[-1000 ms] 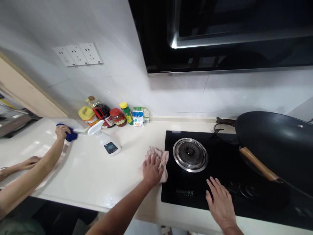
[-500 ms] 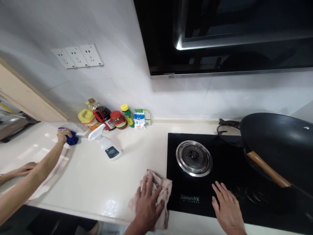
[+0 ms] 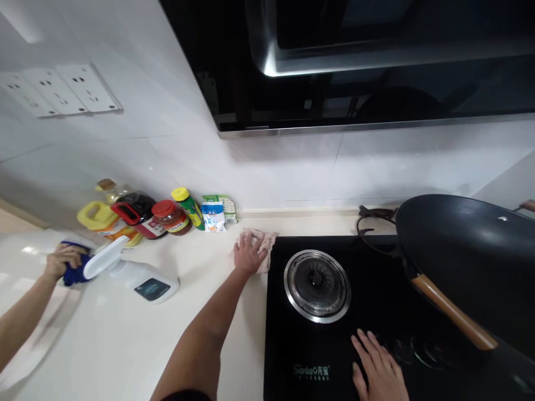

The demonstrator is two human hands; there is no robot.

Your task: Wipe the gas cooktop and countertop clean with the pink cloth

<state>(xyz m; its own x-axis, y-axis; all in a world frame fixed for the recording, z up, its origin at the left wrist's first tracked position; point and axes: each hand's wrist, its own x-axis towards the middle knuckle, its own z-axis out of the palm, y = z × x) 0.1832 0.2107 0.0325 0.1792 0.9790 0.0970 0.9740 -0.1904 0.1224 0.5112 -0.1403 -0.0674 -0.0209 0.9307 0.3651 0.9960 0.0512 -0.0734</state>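
Across the pale worktop (image 3: pixel 125 334), at the back-left corner of the black glass gas hob (image 3: pixel 376 312), the person's left hand (image 3: pixel 246 253) lies flat with fingers spread on a crumpled pinkish cloth (image 3: pixel 264 245), pressing it down rather than gripping it. The cloth sits just where the worktop meets the hob's edge, near the wall. I judge it light, soft and limp: it will bunch and slide under a flat palm, and it is best taken by gathering a fold in its middle, since a loose corner would only trail. It looks faded pink with paler patches and deep wrinkles; whether it is damp I cannot tell at this size.

The right hand (image 3: pixel 378 373) rests open and flat on the front of the hob, holding nothing, just beside the control knobs (image 3: pixel 413 351). A large black wok (image 3: pixel 468 245) with a wooden handle (image 3: pixel 453 317) stands over the right-hand burner, while the left burner (image 3: pixel 316 285) is bare, its steel ring showing. Above hangs a dark extractor hood (image 3: pixel 355 61).

Further left lies a white spray bottle (image 3: pixel 134 275) on its side, and behind it a row of condiment bottles and jars (image 3: pixel 142 214) against the wall. Another person's hand (image 3: pixel 62 260) is closed on a blue cloth (image 3: pixel 75 273) beside the sprayer's nozzle.
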